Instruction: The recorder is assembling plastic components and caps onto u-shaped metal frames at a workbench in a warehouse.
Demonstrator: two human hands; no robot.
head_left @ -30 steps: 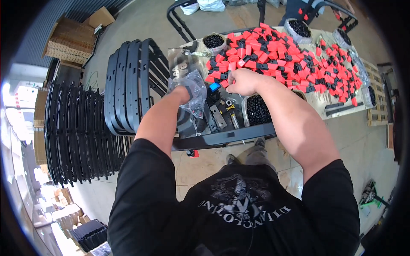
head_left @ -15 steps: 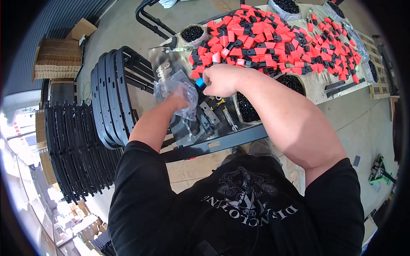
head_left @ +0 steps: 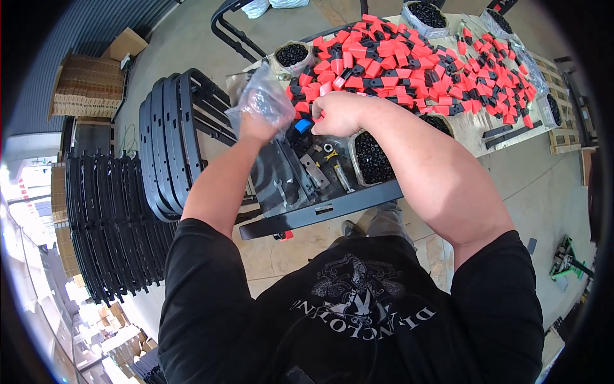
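Observation:
A crumpled clear plastic bag [head_left: 263,95] stands up over the fingers of my left hand [head_left: 259,125], which is closed on it. The film blurs the fingertips. To the right, my right hand [head_left: 339,114] is curled, with thumb and fingers pinched together at the near edge of a heap of red-and-black plastic pieces [head_left: 384,61]. A speck of red shows at its fingertips, too small to name. Between the hands lies a small blue block [head_left: 302,126] on something dark. Below it are a flat metal plate [head_left: 313,169] and an open-ended wrench [head_left: 280,191].
A container of small black parts [head_left: 372,157] sits right of the tools, with another [head_left: 291,55] behind the bag. A black metal bar [head_left: 320,211] runs along the table's front. Curved black frames [head_left: 167,141] stand at left, near a dark stack [head_left: 112,217] and cardboard [head_left: 87,89].
My left hand has lifted the plastic bag away from the tools, toward the table's far side. My right hand has shifted slightly right, away from the blue block.

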